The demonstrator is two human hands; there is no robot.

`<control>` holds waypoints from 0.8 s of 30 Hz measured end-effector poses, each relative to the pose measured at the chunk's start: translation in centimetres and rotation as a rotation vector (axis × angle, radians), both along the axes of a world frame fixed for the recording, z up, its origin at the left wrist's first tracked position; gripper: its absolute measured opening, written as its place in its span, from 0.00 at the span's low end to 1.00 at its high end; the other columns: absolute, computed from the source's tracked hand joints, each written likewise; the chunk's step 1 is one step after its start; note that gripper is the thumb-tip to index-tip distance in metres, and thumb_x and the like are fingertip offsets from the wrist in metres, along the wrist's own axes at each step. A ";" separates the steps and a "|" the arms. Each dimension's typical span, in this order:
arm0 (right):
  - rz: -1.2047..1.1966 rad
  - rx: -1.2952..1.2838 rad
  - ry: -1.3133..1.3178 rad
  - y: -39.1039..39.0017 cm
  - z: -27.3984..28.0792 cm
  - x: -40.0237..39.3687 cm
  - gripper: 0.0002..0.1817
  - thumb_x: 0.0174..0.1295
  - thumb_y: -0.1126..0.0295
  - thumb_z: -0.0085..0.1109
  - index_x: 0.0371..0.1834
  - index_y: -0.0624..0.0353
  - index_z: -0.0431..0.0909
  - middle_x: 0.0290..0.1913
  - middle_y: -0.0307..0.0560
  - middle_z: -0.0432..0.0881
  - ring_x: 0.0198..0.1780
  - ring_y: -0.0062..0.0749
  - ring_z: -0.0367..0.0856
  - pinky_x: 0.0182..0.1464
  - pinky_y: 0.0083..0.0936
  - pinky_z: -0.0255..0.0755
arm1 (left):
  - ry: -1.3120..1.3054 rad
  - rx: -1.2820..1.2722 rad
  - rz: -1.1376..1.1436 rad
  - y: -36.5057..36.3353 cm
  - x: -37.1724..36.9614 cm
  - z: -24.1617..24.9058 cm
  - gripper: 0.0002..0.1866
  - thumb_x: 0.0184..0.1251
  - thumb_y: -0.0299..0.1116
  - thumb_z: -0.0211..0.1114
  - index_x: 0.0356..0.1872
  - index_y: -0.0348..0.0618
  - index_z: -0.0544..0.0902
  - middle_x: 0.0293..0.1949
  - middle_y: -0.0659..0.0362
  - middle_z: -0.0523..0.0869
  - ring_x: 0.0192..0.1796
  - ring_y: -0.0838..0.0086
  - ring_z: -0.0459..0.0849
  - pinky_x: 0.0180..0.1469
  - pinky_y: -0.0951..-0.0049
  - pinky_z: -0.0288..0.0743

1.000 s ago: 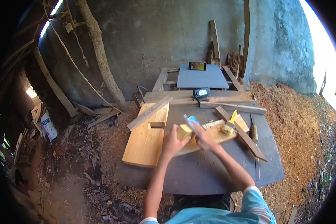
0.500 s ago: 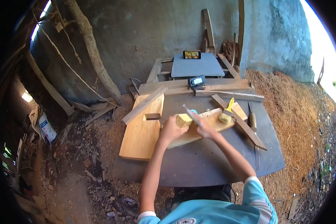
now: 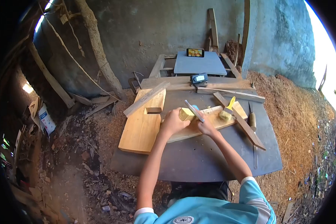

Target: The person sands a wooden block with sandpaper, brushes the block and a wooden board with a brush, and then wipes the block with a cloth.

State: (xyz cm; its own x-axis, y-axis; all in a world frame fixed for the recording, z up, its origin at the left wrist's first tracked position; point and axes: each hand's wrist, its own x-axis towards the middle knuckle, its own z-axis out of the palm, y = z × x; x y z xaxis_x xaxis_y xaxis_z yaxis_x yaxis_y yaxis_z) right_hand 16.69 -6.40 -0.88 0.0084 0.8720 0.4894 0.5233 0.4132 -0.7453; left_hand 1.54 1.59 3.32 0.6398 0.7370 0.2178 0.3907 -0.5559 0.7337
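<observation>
Centre: left hand (image 3: 171, 124) curled round a yellow block (image 3: 186, 114), right hand (image 3: 206, 127) closed on a thin pale strip (image 3: 193, 109), over dark grey table (image 3: 190, 160); grey wall (image 3: 168, 30) at top.

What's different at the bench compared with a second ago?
The left hand with its yellowish block, and the right hand with its thin strip, have edged slightly rightward. Nothing was picked up or let go. The brush and notched board stayed put.

no legible text on the sack (image 3: 46, 120) or shirt badge (image 3: 183, 220).
</observation>
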 end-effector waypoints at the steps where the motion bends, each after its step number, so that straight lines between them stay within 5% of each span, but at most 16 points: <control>1: -0.010 -0.079 0.040 0.2 0.3 0.3 0.44 0.36 0.89 0.38 0.67 0.59 0.59 0.66 0.56 0.64 0.69 0.50 0.59 0.70 0.36 0.52 | 0.017 0.038 -0.012 -0.4 0.1 0.1 0.23 0.42 0.36 0.69 0.43 0.37 0.80 0.36 0.43 0.84 0.43 0.51 0.83 0.45 0.61 0.77; 4: -0.001 0.289 -0.183 -2.2 3.6 -2.6 0.42 0.37 0.89 0.40 0.66 0.62 0.60 0.65 0.60 0.64 0.66 0.53 0.62 0.67 0.36 0.56 | 0.011 0.324 -0.046 -0.9 0.4 0.4 0.23 0.42 0.36 0.70 0.40 0.32 0.79 0.34 0.43 0.84 0.40 0.52 0.84 0.41 0.64 0.77; 8: -0.131 -0.176 -0.016 0.3 -2.6 2.0 0.40 0.40 0.85 0.41 0.66 0.66 0.58 0.62 0.66 0.66 0.64 0.58 0.63 0.66 0.38 0.57 | 0.056 0.014 -0.012 -1.3 -0.4 0.6 0.26 0.42 0.37 0.72 0.46 0.39 0.78 0.42 0.44 0.83 0.46 0.53 0.82 0.50 0.61 0.75; 13: -0.138 -0.132 -0.129 -2.1 -3.3 2.9 0.36 0.43 0.82 0.42 0.64 0.68 0.60 0.52 0.71 0.72 0.58 0.62 0.67 0.62 0.40 0.62 | -0.115 0.279 0.114 -0.8 -2.7 -0.3 0.35 0.43 0.52 0.75 0.50 0.46 0.72 0.43 0.50 0.83 0.50 0.57 0.81 0.51 0.60 0.74; 15: -0.099 -0.158 -0.175 -2.8 -2.5 2.6 0.35 0.43 0.82 0.42 0.63 0.69 0.60 0.49 0.71 0.73 0.55 0.63 0.69 0.59 0.42 0.63 | -0.076 -0.241 0.221 -0.3 -3.3 -0.1 0.36 0.43 0.55 0.74 0.48 0.44 0.71 0.46 0.50 0.80 0.52 0.59 0.78 0.53 0.62 0.72; 19: -0.045 -0.195 -0.143 -3.5 -1.3 2.2 0.31 0.46 0.81 0.42 0.61 0.67 0.63 0.43 0.68 0.76 0.47 0.59 0.74 0.52 0.43 0.67 | -0.274 -0.180 0.182 -0.2 -3.5 -2.6 0.36 0.44 0.51 0.74 0.48 0.39 0.69 0.49 0.48 0.72 0.51 0.61 0.73 0.55 0.62 0.67; 22: -0.078 -0.270 0.076 -2.2 -0.8 3.0 0.32 0.47 0.81 0.42 0.62 0.62 0.64 0.41 0.63 0.80 0.46 0.52 0.79 0.51 0.38 0.70 | -0.271 0.222 0.193 -0.3 -2.7 -3.8 0.39 0.44 0.45 0.74 0.55 0.39 0.64 0.52 0.46 0.65 0.56 0.55 0.66 0.60 0.57 0.61; 24: -0.070 -0.313 -0.082 -0.8 0.3 2.3 0.33 0.47 0.80 0.42 0.63 0.63 0.63 0.51 0.63 0.77 0.55 0.52 0.75 0.58 0.36 0.66 | -0.244 0.293 0.150 -0.1 -1.7 -4.5 0.45 0.43 0.42 0.74 0.60 0.37 0.57 0.55 0.42 0.61 0.61 0.49 0.60 0.63 0.54 0.57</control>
